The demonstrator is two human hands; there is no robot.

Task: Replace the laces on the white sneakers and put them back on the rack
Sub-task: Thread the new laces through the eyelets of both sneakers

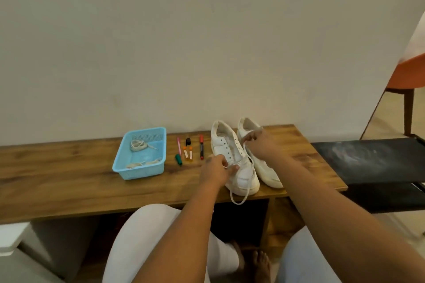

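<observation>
Two white sneakers stand side by side on the wooden bench (69, 181), toes toward me. On the left sneaker (232, 158) a white lace (239, 199) runs through the lowest eyelets, and a loop of it hangs over the toe and the bench edge. My left hand (217, 169) pinches one lace end at the sneaker's left side. My right hand (259, 142) pinches the other end over the tongue, partly hiding the right sneaker (266, 170).
A light blue basket (122, 161) with other laces (138, 145) in it sits left of the shoes. Between them lie several markers (201, 147) and small bottles. A black rack shelf (368, 163) adjoins the bench on the right, an orange chair (409, 76) behind it.
</observation>
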